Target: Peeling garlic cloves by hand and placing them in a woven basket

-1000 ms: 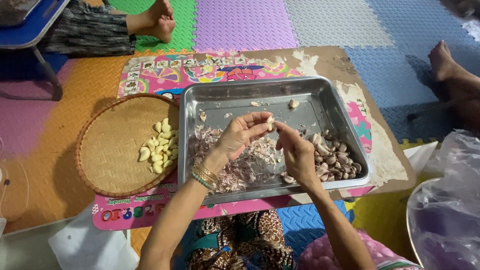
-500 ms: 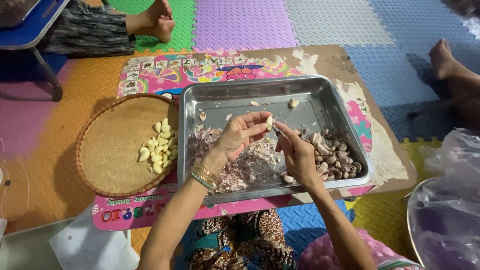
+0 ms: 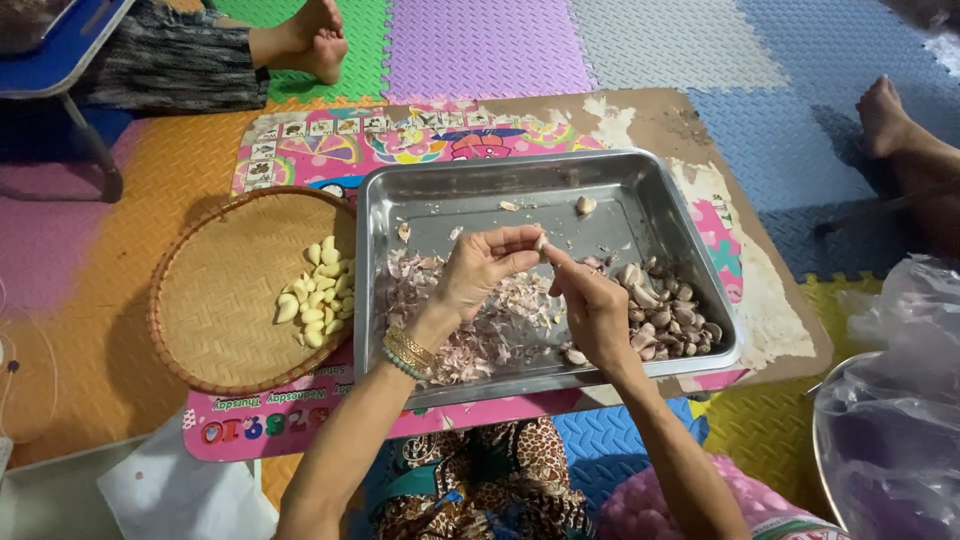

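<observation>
Over a steel tray (image 3: 620, 190), my left hand (image 3: 480, 272) pinches a small garlic clove (image 3: 541, 243) between thumb and fingertips. My right hand (image 3: 592, 308) meets it from the right, its fingertips on the same clove. Below the hands lies a heap of papery garlic skins (image 3: 500, 325). Unpeeled cloves (image 3: 668, 310) are piled in the tray's right side. Peeled pale cloves (image 3: 318, 292) rest in a round woven basket (image 3: 215, 300) to the left of the tray.
Tray and basket sit on a low board with a colourful printed sheet (image 3: 440, 135), on foam floor mats. Other people's feet show at the top left (image 3: 315, 35) and right (image 3: 885, 115). A clear plastic bag over a bowl (image 3: 890, 420) sits at the lower right.
Both hands stay over the tray on the clove; the fingers have shifted slightly as they work at it.
</observation>
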